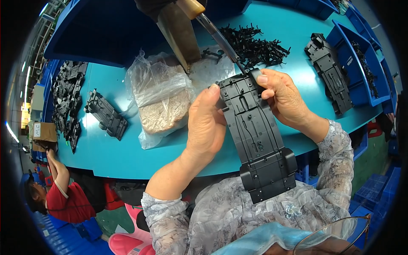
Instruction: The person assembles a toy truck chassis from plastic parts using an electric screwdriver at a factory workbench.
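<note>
A black plastic toy car chassis (257,138) is held up over the table's near edge, its underside with screw holes and molded grooves facing up. My left hand (206,123) grips its far left edge, thumb on top. On the far right corner, my right hand (289,100) closes round the chassis by a black wheel (256,76). A hanging screwdriver (217,36) with a yellow-brown upper part slants down, its bit at the chassis's far end. Whether the bit sits in a screw cannot be made out. The undersides of the fingers are hidden.
A plastic bag of small pieces (165,110) lies left of my hands on the teal table (140,163). Small black parts (259,46) are heaped behind. Other chassis (106,114) lie left and right (331,74). Blue bins (361,63) stand around; a person in red (70,199) sits far left.
</note>
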Motion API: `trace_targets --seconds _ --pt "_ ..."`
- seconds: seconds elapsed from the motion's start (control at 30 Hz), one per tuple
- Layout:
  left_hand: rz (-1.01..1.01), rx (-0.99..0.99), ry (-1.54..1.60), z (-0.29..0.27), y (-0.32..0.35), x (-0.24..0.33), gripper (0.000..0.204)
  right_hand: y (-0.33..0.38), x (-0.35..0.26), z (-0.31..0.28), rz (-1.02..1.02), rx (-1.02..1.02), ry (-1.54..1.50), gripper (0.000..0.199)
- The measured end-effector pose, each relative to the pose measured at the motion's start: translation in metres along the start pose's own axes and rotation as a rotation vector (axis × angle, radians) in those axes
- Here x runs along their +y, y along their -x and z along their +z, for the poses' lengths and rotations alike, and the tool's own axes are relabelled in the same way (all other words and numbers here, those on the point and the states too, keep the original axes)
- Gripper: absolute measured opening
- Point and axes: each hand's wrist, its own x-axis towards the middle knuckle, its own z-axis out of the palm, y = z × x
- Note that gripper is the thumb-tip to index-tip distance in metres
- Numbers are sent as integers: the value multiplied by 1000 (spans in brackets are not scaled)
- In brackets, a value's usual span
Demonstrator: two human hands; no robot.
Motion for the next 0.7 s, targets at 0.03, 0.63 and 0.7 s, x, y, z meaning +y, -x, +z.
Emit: trace_targets --seconds 0.03,0.63,0.7 --pt "20 3 -17 0 0 -1 29 0 0 0 1 -3 -6 16" --pt "53 8 -14 -1 2 -2 26 0 -1 -3 -10 -59 11 18" --pt "48 -5 -10 -1 2 -3 28 0 0 -3 -12 -65 10 18"
